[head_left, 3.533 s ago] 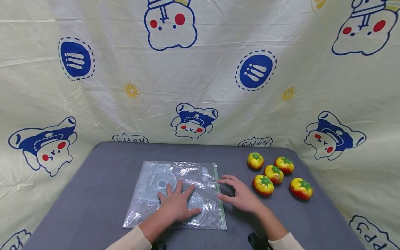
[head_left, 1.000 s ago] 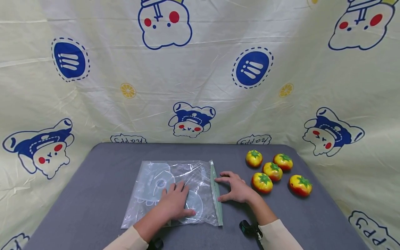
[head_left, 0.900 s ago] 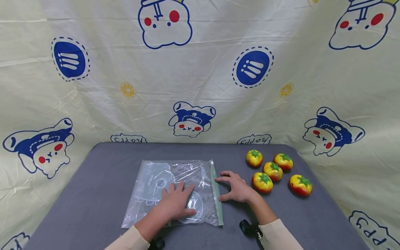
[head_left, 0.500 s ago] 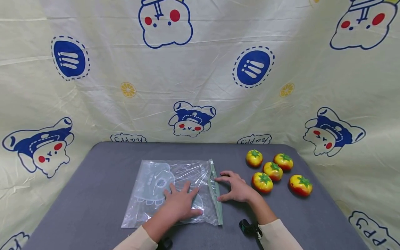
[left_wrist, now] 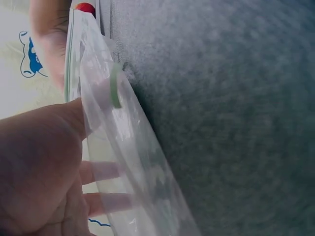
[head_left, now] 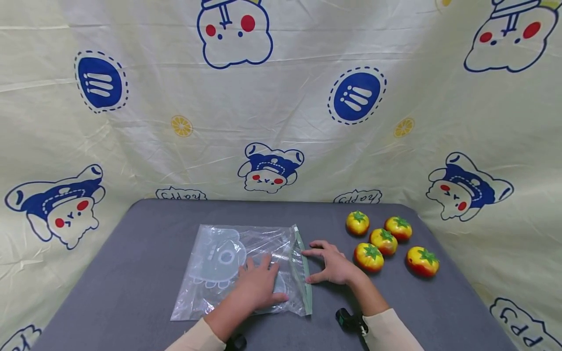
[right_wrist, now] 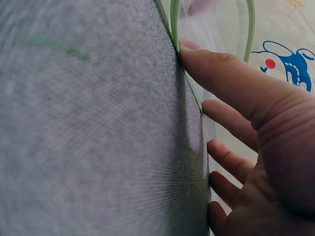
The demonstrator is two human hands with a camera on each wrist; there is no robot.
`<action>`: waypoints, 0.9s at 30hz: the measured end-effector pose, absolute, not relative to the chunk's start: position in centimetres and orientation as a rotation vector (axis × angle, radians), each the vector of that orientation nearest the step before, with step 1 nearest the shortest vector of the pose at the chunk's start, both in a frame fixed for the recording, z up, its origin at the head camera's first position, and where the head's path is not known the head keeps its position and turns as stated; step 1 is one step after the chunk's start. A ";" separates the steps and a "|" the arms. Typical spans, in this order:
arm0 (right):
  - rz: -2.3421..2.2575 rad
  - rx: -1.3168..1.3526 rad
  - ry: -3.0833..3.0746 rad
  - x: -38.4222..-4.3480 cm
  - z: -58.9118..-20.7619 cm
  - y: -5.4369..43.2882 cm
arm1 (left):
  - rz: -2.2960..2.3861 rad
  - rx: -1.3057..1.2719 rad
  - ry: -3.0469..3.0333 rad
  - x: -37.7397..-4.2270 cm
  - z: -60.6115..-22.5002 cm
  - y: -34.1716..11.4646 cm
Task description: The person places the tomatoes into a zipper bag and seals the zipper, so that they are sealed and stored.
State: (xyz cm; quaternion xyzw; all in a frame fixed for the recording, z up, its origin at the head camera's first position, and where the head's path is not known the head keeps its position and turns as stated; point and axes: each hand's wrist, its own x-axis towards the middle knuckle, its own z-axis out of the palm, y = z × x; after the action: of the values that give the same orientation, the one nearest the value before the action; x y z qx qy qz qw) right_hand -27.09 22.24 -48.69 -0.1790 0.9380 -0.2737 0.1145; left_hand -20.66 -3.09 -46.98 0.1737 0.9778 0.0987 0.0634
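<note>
A clear plastic zip bag (head_left: 186,302) lies flat on the grey table, its green-edged mouth (head_left: 309,298) to the right. On its top layer rests my left hand (head_left: 259,285), fingers spread; in the left wrist view the plastic rises loosely beside the left thumb (left_wrist: 74,115). Thumb and fingertips of my right hand (head_left: 331,265) touch the lower green edge, well apart from each other. Two green lips stand apart in the right wrist view, with the right thumb (right_wrist: 216,66) at the near one. White printed shapes show on the bag, partly hidden by the left hand.
Several red-and-yellow tomato-like fruits with green leaf tops (head_left: 369,257) sit right of the right hand. One (head_left: 422,262) lies farther right. A patterned curtain (head_left: 281,97) hangs behind the table (head_left: 131,273). Black wrist gear (head_left: 349,319) shows below the right hand.
My left hand has shifted right toward the mouth after sliding back slightly. The top green lip has pulled back from the lower one, parting the mouth. The right hand has kept its place lately.
</note>
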 end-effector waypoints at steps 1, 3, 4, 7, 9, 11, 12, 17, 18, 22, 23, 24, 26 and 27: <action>-0.804 -0.526 2.747 -27.1 -48.7 22.2 | 0.297 0.518 2.954 -20.7 -47.0 -3.0; -0.805 -0.523 2.745 -27.1 -48.6 22.2 | 0.303 0.494 2.935 -20.7 -46.9 -2.8; -0.803 -0.522 2.746 -27.1 -48.6 22.2 | 0.311 0.483 2.923 -20.8 -46.9 -2.8; -0.804 -0.521 2.744 -27.1 -48.6 22.3 | 0.313 0.463 2.905 -20.8 -46.8 -2.6; -0.805 -0.525 2.739 -27.1 -48.7 22.3 | 0.296 0.467 2.906 -20.9 -46.7 -2.5; -0.810 -0.528 2.732 -27.1 -48.7 22.3 | 0.307 0.470 2.916 -20.9 -46.8 -2.4; -0.812 -0.529 2.728 -27.1 -48.7 22.3 | 0.316 0.472 2.919 -21.0 -46.8 -2.3; -0.817 -0.527 2.722 -27.1 -48.8 22.3 | 0.352 0.493 2.936 -21.0 -46.7 -2.1; -0.816 -0.527 2.723 -27.1 -48.8 22.3 | 0.345 0.502 2.938 -21.0 -46.6 -2.0; -0.821 -0.524 2.731 -27.1 -48.8 22.3 | 0.386 0.501 2.934 -21.0 -46.5 -1.8; -0.821 -0.524 2.735 -27.1 -48.8 22.3 | 0.411 0.486 2.931 -21.0 -46.5 -1.7; -0.822 -0.526 2.739 -27.1 -48.8 22.3 | 0.439 0.467 2.927 -21.0 -46.6 -1.6; -0.825 -0.528 2.741 -27.1 -48.8 22.3 | 0.494 0.417 2.925 -21.1 -46.6 -1.3; -0.826 -0.529 2.741 -27.1 -48.8 22.3 | 0.517 0.387 2.928 -21.1 -46.6 -1.1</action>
State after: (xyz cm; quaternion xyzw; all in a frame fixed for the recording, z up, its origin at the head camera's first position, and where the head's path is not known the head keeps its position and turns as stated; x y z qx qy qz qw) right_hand -27.12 22.31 -48.79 -0.1805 0.9353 -0.2818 0.1151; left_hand -21.06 -1.13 -46.63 0.1288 0.9740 0.1721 0.0717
